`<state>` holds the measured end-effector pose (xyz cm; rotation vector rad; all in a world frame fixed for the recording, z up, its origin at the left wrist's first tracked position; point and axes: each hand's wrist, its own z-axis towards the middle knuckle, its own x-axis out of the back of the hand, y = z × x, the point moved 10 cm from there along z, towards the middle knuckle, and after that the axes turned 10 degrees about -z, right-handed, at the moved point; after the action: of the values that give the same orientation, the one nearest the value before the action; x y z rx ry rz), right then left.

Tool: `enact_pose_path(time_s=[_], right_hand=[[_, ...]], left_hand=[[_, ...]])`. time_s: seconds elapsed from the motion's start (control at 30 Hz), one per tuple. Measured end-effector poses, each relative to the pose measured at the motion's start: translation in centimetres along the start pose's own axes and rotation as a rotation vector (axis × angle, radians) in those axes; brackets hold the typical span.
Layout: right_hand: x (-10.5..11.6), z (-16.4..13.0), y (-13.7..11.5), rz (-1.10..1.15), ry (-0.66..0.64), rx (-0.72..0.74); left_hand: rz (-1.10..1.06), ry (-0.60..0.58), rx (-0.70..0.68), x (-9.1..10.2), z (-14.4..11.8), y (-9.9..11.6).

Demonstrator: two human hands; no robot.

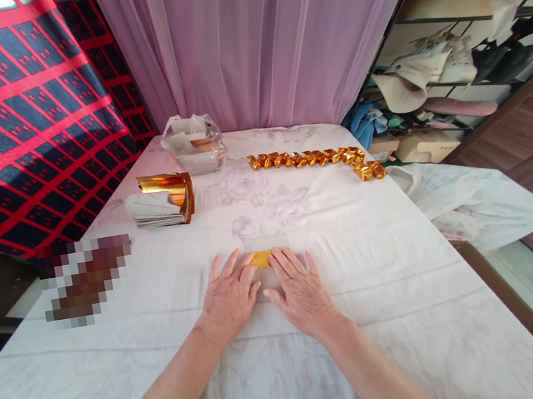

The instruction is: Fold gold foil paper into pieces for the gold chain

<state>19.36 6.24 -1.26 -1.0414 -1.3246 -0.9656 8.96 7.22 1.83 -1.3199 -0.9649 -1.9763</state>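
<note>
Bare cloth (358, 266) open to the sides of both hands, foil stack (163, 201) far left, plastic bag (193, 142) behind it, row of gold folds (313, 158) across the far right, clear lane through the middle between them

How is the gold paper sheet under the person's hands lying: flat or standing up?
Flat. The gold paper sheet lies on the tablecloth, pressed by left hand and right hand.
</note>
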Motion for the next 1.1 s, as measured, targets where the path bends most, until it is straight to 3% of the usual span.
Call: enact_pose_path(time_s=[0.3, 0.77, 1.1], right_hand=[[-0.4, -1.1, 1.7, -0.030, -0.050, -0.137], [-0.3, -1.3, 1.8, -0.048, -0.008, -0.138], [-0.1, -1.3, 2.2, -0.043, -0.006, -0.098]], left_hand=[[-0.013, -0.004, 0.037, 0.0, -0.2, -0.5], [0.011, 0.044, 0.016, 0.5, 0.3, 0.6], [-0.022, -0.004, 0.020, 0.0, -0.5, -1.1]])
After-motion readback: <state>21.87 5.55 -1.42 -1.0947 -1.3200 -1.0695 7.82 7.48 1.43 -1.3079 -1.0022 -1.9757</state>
